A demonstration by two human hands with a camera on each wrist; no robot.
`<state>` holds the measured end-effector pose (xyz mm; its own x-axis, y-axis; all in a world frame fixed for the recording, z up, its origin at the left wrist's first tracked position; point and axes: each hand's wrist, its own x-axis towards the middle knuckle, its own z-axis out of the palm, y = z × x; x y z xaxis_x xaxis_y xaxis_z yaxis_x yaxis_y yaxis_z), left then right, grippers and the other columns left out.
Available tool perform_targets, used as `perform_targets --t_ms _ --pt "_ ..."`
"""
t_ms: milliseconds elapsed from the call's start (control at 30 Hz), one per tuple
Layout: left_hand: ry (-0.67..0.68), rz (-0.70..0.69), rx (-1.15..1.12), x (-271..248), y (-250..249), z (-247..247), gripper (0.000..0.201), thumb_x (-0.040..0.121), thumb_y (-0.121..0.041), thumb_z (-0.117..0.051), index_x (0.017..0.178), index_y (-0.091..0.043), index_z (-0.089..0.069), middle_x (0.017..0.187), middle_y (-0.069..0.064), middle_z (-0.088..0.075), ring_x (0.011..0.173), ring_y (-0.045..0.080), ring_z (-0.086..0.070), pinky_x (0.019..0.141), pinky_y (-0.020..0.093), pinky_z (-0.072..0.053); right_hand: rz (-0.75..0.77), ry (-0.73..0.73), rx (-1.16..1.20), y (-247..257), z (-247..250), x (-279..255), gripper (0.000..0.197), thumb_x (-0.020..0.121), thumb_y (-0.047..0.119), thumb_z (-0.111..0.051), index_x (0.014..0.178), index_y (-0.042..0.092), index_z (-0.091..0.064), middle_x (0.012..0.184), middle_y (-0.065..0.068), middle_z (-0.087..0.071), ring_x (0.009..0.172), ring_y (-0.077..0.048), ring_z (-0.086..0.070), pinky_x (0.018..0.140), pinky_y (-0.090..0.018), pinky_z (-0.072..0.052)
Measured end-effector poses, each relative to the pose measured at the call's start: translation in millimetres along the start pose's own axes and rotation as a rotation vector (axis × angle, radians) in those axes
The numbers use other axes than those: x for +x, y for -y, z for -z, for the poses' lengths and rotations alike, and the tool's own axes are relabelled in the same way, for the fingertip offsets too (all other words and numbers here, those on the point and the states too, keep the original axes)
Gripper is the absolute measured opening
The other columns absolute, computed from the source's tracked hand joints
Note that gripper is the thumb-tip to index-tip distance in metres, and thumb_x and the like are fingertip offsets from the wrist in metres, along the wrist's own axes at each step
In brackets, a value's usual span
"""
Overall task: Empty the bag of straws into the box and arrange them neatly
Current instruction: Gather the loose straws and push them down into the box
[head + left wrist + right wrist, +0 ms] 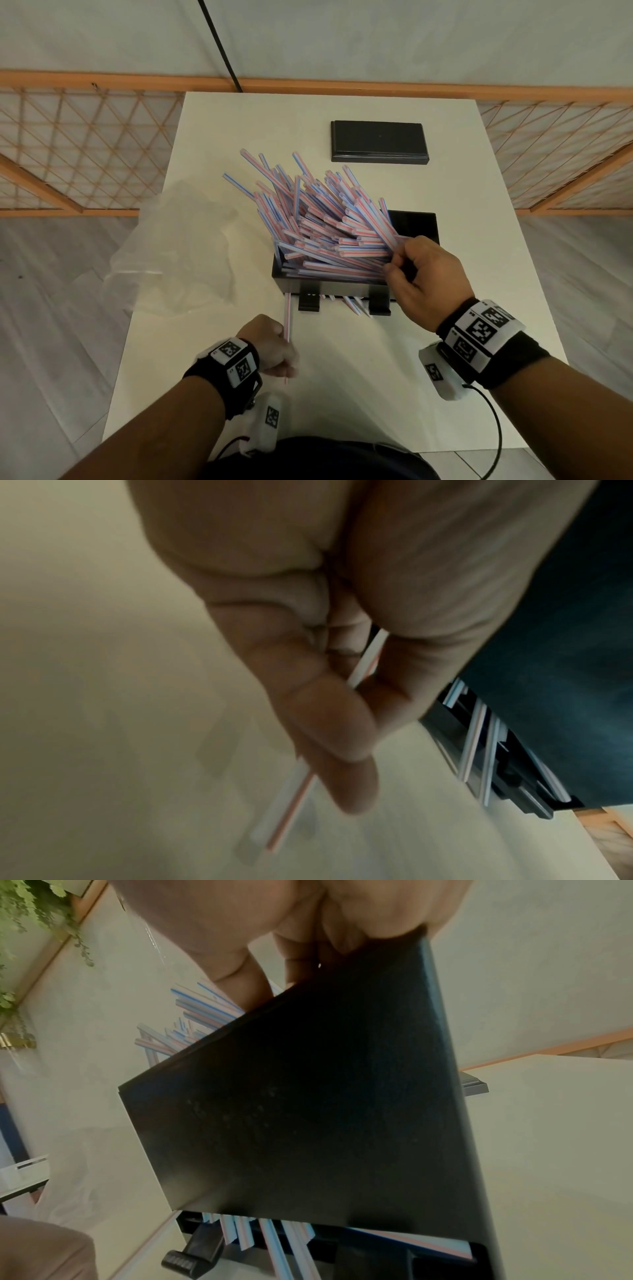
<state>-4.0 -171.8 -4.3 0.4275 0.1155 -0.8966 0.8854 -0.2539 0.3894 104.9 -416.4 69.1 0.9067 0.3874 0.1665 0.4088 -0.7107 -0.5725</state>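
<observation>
A black box (416, 226) stands mid-table, overflowing with a messy heap of red-and-blue striped straws (315, 219) that fan up and to the left. My right hand (407, 263) is at the box's right side, fingers curled around the near ends of several straws. Below the box's front left corner, my left hand (277, 349) pinches a single straw (287, 322) against the table; in the left wrist view that single straw (284, 813) runs under my fingers (342, 764). A few straws (354, 305) poke out from the slot at the box's base (308, 1123).
An empty clear plastic bag (178, 246) lies crumpled at the table's left edge. The black box lid (378, 142) rests flat at the back. An orange lattice fence (85, 144) borders the white table (445, 325) on both sides.
</observation>
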Motion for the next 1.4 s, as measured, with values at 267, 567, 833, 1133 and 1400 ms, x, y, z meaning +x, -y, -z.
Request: perform_targets --t_ms 267,567,833,1133,1400 --pt "-0.202 -0.205 -0.162 12 -16 -3 0.007 0.092 -0.007 -0.073 0.090 0.000 -0.071 0.082 0.014 -0.078 0.066 0.028 -0.079 0.068 0.040 -0.066 -0.001 0.013 -0.009 0 -1 0 0.018 0.083 0.015 -0.068 0.073 0.019 -0.053 0.073 0.014 -0.047 0.067 -0.003 -0.049 0.059 -0.009 -0.033" --pt "0.283 -0.121 0.198 -3 8 -12 0.014 0.087 0.002 -0.076 0.076 -0.006 -0.071 0.086 0.024 -0.079 0.060 0.016 -0.073 0.064 0.025 -0.061 -0.006 0.012 -0.022 0 -2 0 0.022 0.084 0.016 -0.067 0.071 0.020 -0.050 0.071 0.014 -0.045 0.065 -0.002 -0.047 0.057 -0.009 -0.030" --pt "0.287 -0.847 0.276 -73 -72 -8 0.004 0.095 -0.012 -0.074 0.094 -0.009 -0.077 0.085 0.000 -0.081 0.072 0.007 -0.075 0.072 0.025 -0.060 -0.070 0.066 0.266 11 18 0 0.016 0.089 0.025 -0.051 0.076 0.018 -0.058 0.069 0.004 -0.055 0.066 -0.014 -0.052 0.060 -0.022 -0.040" --pt "0.220 -1.086 -0.365 -111 -122 6 0.012 0.096 -0.004 -0.064 0.100 -0.005 -0.075 0.085 0.014 -0.079 0.082 0.022 -0.079 0.072 0.027 -0.064 0.237 0.218 0.161 39 44 8 0.020 0.092 0.026 -0.056 0.090 0.012 -0.070 0.074 -0.003 -0.065 0.068 -0.022 -0.062 0.061 -0.039 -0.049" --pt "-0.235 -1.006 -0.425 -94 -107 25 0.014 0.089 0.005 -0.074 0.083 -0.007 -0.073 0.071 0.009 -0.077 0.065 0.021 -0.078 0.059 0.028 -0.062 0.188 0.373 -0.169 6 28 16 0.039 0.092 0.047 -0.038 0.080 0.015 -0.056 0.071 0.009 -0.050 0.071 -0.025 -0.054 0.061 -0.031 -0.037"
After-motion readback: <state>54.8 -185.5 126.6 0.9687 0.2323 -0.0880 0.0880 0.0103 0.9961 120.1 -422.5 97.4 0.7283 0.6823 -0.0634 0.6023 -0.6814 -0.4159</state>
